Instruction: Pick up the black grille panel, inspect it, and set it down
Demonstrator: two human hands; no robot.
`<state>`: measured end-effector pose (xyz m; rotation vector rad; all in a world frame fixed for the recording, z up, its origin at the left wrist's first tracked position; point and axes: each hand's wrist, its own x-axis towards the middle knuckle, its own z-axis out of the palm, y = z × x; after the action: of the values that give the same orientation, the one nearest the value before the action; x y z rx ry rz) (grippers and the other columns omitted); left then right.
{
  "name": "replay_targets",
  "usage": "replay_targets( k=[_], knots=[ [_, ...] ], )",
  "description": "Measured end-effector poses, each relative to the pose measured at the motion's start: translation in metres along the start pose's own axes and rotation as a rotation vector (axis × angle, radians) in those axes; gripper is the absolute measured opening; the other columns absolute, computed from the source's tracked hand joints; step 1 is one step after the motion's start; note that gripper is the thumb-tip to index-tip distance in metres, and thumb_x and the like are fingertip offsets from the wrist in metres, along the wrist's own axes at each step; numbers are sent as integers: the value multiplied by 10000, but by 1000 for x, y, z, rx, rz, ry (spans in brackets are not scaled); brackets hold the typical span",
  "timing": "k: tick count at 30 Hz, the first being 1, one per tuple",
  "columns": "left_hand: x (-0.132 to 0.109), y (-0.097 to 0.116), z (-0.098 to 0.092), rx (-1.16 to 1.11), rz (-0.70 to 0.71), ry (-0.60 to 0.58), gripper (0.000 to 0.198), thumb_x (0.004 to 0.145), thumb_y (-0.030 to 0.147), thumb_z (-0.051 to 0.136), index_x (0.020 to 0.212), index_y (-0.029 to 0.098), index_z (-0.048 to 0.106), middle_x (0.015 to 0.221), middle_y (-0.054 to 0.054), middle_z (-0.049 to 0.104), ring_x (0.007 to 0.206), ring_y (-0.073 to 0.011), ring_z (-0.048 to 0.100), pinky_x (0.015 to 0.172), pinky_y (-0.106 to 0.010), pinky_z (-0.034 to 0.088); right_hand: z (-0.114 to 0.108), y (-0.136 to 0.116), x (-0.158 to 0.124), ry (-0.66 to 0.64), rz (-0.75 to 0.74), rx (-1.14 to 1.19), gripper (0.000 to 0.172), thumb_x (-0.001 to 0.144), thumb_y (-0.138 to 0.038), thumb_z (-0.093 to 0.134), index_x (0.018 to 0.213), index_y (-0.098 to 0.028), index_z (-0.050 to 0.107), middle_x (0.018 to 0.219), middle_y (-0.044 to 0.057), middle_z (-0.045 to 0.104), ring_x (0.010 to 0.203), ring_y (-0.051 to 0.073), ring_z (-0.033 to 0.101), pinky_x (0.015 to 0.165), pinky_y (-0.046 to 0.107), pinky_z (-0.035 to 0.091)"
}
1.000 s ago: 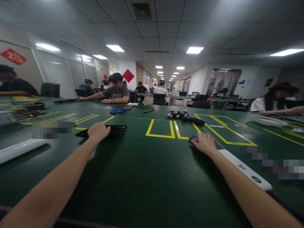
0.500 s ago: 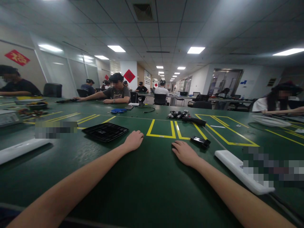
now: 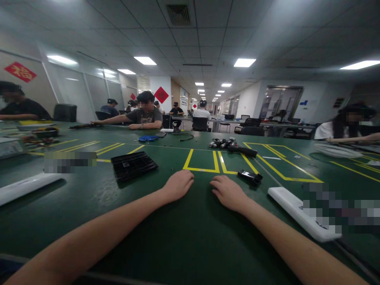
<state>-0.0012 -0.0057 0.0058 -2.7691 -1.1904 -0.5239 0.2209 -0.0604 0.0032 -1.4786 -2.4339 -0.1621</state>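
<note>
My left hand (image 3: pixel 179 184) rests on the green tabletop, palm down, fingers stretched toward the right and holding nothing. To its left, apart from it, lies a flat square black plastic panel (image 3: pixel 133 166) with a ribbed surface. My right hand (image 3: pixel 227 192) lies across a small gap, palm down, with fingers loosely extended and nothing in them. Just right of it is a small black device (image 3: pixel 249 177) with a shiny face; I cannot make out its kind.
White power strips (image 3: pixel 303 213) lie at right and left. Yellow tape outlines (image 3: pixel 204 170) mark the green table (image 3: pixel 184 245). Farther back are a black-handled tool (image 3: pixel 242 151), dark metal parts (image 3: pixel 221 143) and a blue item (image 3: pixel 147 138). A co-worker (image 3: pixel 145 114) sits across.
My left hand has moved right and slightly nearer, away from the black panel. The panel sits turned at a different angle. My right hand has shifted slightly left.
</note>
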Motion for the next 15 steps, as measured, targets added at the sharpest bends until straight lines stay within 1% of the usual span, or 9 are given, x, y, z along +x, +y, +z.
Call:
replay_targets(
  k=[2, 3, 4, 6, 8, 9, 10, 13, 15],
  knots=[
    [9, -28, -4, 64, -200, 91, 299, 876, 253, 345, 1036, 116, 557, 1023, -115, 543, 955, -206, 517, 836, -319, 406, -9, 21, 3, 108, 122, -52, 334, 828, -231, 444, 1123, -142, 571, 1179, 118, 545, 1083, 245, 469, 928, 359, 381],
    [13, -41, -5, 97, -301, 111, 323, 878, 265, 342, 1078, 109, 542, 1053, -132, 527, 973, -219, 517, 830, -324, 409, -12, 34, 4, 172, 200, -80, 343, 830, -222, 437, 1131, -119, 565, 1189, 133, 537, 1094, 253, 460, 943, 362, 366],
    [16, -53, -6, 125, -383, 105, 347, 877, 288, 346, 1112, 109, 527, 1077, -144, 513, 978, -231, 521, 818, -330, 413, -14, 46, 5, 221, 274, -100, 353, 831, -214, 429, 1139, -98, 556, 1189, 141, 536, 1089, 256, 461, 947, 359, 362],
    [21, -70, -4, 152, -479, 15, 365, 869, 333, 368, 1125, 121, 520, 1082, -150, 511, 953, -243, 541, 783, -335, 423, -14, 69, 4, 272, 401, -140, 364, 824, -203, 432, 1148, -82, 543, 1176, 147, 542, 1068, 263, 474, 935, 358, 367],
    [21, -78, 0, 139, -471, -102, 320, 862, 326, 386, 1056, 128, 546, 1038, -137, 541, 909, -236, 559, 751, -325, 426, -8, 86, 2, 270, 470, -174, 367, 822, -203, 432, 1154, -85, 535, 1172, 147, 545, 1055, 266, 482, 920, 360, 371],
    [21, -80, 2, 120, -449, -140, 283, 859, 305, 391, 1007, 130, 558, 1006, -128, 559, 887, -229, 564, 739, -318, 425, -4, 92, 0, 255, 487, -189, 363, 823, -206, 429, 1149, -90, 537, 1169, 148, 546, 1048, 267, 487, 908, 362, 376],
    [20, -80, 4, 87, -430, -152, 244, 854, 279, 400, 956, 133, 567, 973, -119, 575, 869, -223, 566, 733, -315, 422, -1, 96, -2, 235, 501, -201, 357, 823, -207, 425, 1141, -94, 542, 1165, 150, 547, 1037, 269, 493, 892, 364, 383],
    [16, -77, 6, -32, -430, -90, 135, 809, 227, 463, 824, 150, 572, 903, -97, 602, 835, -211, 563, 737, -314, 412, 6, 101, -8, 166, 544, -224, 338, 819, -198, 416, 1111, -104, 560, 1144, 156, 554, 992, 269, 516, 843, 362, 399],
    [15, -76, 5, -152, -480, -12, 70, 757, 201, 520, 724, 158, 564, 832, -77, 608, 805, -202, 561, 727, -304, 411, 7, 102, -10, 134, 576, -224, 337, 818, -198, 412, 1105, -106, 563, 1133, 156, 557, 981, 269, 523, 831, 357, 399]
  ],
)
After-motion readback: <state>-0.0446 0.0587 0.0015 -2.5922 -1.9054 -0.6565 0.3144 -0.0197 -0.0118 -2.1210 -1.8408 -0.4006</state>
